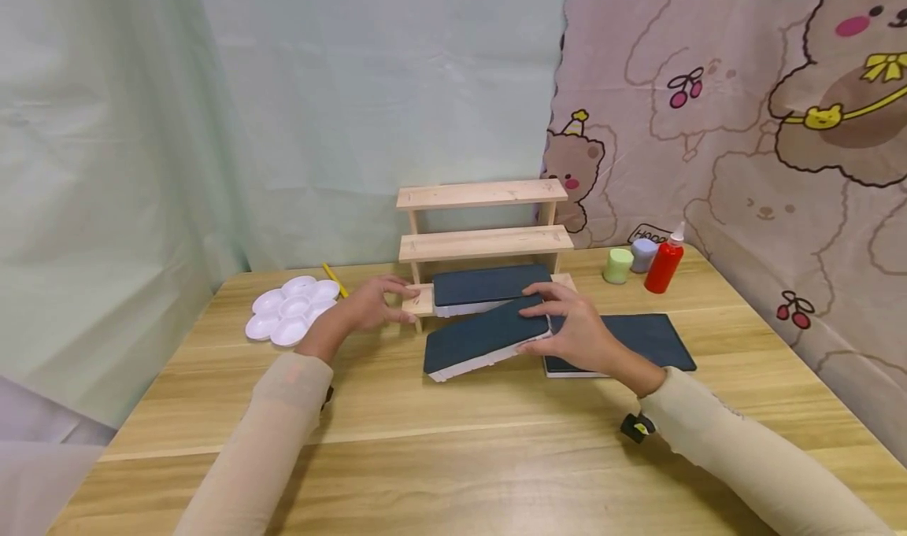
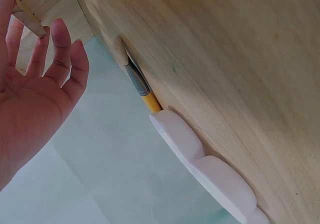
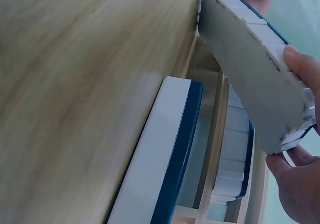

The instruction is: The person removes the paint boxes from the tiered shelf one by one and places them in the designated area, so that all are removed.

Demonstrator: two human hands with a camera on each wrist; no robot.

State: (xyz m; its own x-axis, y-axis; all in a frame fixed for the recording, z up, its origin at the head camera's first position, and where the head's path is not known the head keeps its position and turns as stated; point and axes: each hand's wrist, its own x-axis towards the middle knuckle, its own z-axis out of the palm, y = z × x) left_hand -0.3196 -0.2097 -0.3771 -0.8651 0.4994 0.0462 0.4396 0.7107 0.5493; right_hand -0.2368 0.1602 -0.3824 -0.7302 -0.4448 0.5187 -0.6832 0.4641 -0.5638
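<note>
My right hand (image 1: 570,327) grips the right end of a flat white box with a dark blue top (image 1: 485,335), thumb on its near side and fingers over the top. That box is held tilted in front of a three-tier wooden stepped shelf (image 1: 489,242); its pale underside shows in the right wrist view. A similar blue-topped box (image 1: 492,282) rests on the lowest tier, just behind. On the table to the right lies another blue-topped box (image 1: 648,339), partly behind my right hand. My left hand (image 1: 368,304) pinches the left end of the lowest tier.
A white flower-shaped palette (image 1: 293,310) lies at the left, with a yellow-handled brush (image 1: 336,280) beside it. At the back right stand a red squeeze bottle (image 1: 664,267), a green jar (image 1: 619,266) and a purple jar (image 1: 643,255). Curtains hang behind the table.
</note>
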